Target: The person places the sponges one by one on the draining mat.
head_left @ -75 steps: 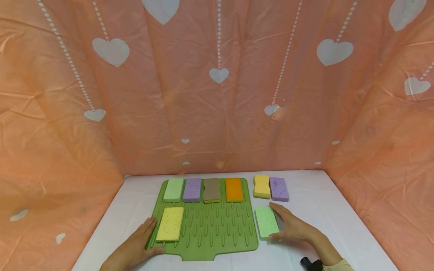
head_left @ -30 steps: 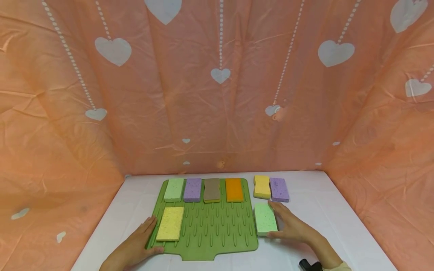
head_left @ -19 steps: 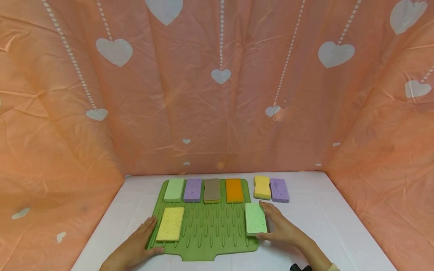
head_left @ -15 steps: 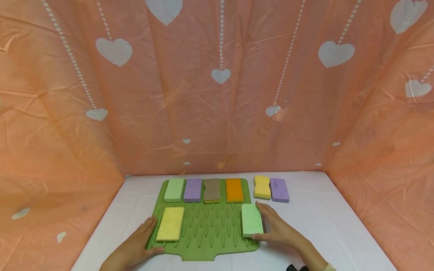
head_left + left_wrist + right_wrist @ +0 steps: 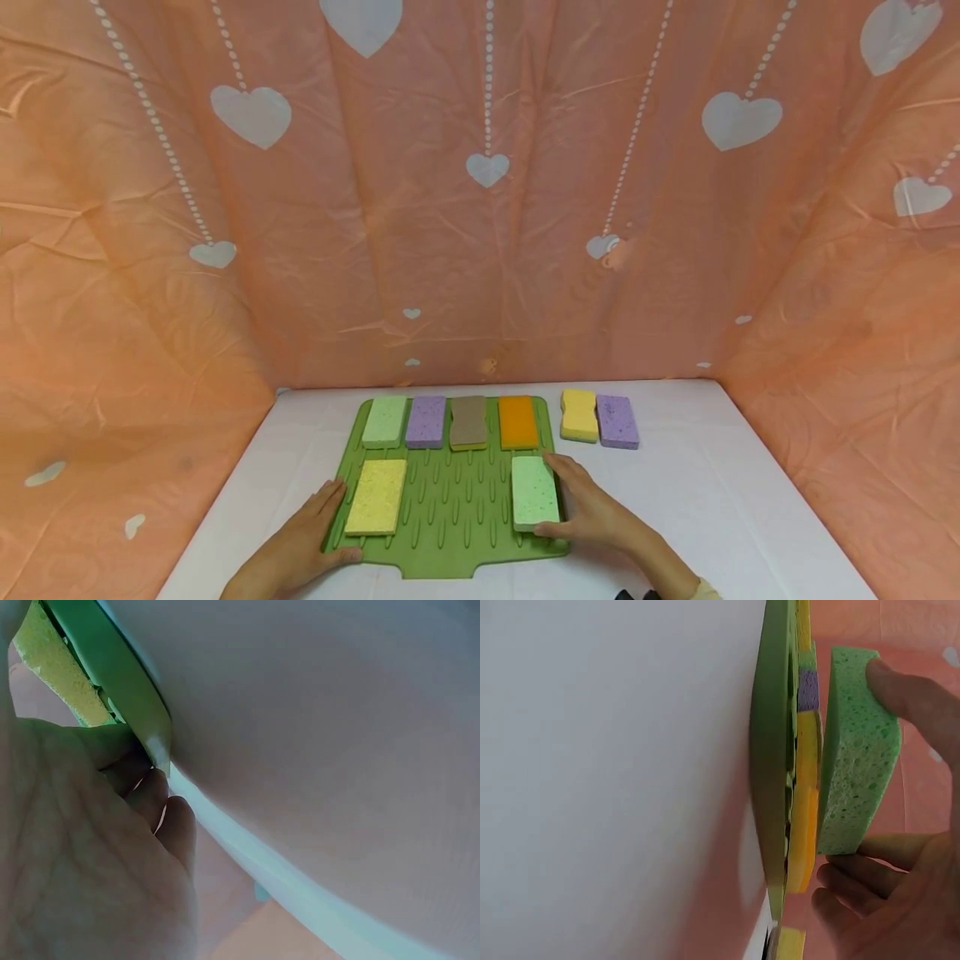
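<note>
A light green sponge (image 5: pixel 535 493) is pinched by its short ends between the thumb and fingers of my right hand (image 5: pixel 592 507). It hangs over the right part of a green ribbed mat (image 5: pixel 450 521); the right wrist view shows a gap between this sponge (image 5: pixel 859 761) and the mat (image 5: pixel 769 750). My left hand (image 5: pixel 298 533) rests against the mat's lower left edge, thumb at the front corner, fingers along the side. Beside it a yellow sponge (image 5: pixel 377 497) lies on the mat. In the left wrist view the left hand's fingertips (image 5: pixel 154 791) touch the mat's rim.
Along the mat's back lie a pale green sponge (image 5: pixel 385 421), a purple one (image 5: pixel 426 421), a grey-topped one (image 5: pixel 468 421) and an orange one (image 5: pixel 518 421). Right of the mat, a yellow notched sponge (image 5: pixel 579 414) and a purple sponge (image 5: pixel 617 421) lie on the white table (image 5: pixel 712 483).
My right hand has carried the light green sponge leftward from the table, over the mat's right edge, to above the mat. The left hand has stayed in place.
</note>
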Action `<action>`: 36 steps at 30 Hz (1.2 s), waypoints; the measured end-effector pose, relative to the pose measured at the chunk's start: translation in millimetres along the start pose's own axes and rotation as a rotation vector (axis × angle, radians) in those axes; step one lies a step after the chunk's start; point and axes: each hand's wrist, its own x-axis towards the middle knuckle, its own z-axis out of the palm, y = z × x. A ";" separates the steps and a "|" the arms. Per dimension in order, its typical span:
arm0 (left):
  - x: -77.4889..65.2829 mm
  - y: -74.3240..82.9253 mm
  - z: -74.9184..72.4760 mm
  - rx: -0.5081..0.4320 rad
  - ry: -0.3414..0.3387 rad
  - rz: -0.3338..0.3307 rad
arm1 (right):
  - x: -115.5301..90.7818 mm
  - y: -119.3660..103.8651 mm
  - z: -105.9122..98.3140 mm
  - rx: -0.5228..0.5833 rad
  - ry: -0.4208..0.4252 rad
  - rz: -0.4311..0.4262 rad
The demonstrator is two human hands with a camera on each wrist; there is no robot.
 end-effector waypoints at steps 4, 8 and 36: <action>-0.4 -0.4 0.2 0.003 0.005 0.000 | 4.8 -5.6 5.0 -0.006 -0.001 0.011; -1.3 -1.3 1.5 0.024 0.028 0.012 | 9.5 -11.2 10.4 0.001 -0.003 0.020; 0.6 -1.1 1.6 0.042 0.044 0.036 | 45.9 -44.1 52.9 -0.012 -0.020 0.036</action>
